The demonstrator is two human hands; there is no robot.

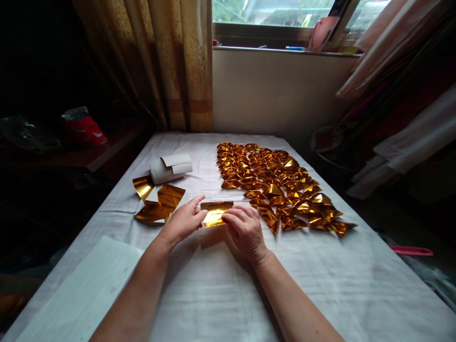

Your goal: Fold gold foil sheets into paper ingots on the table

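Note:
A folded gold foil sheet [214, 212] lies on the white cloth between both hands. My left hand [183, 221] pinches its left edge with thumb and fingers. My right hand [245, 229] presses its fingertips down on the right edge, fingers curled. To the right lies a large spread of folded gold foil pieces [274, 183]. To the left lie a few flat gold sheets [159, 203] and a curled white paper roll [170, 168].
The white-covered table [320, 285] fills the view; a white sheet of paper [89, 289] lies at its near left. A curtain [160, 61] and window sill [285, 47] stand behind. A red packet [84, 127] sits on a dark side shelf, hanging cloths at right.

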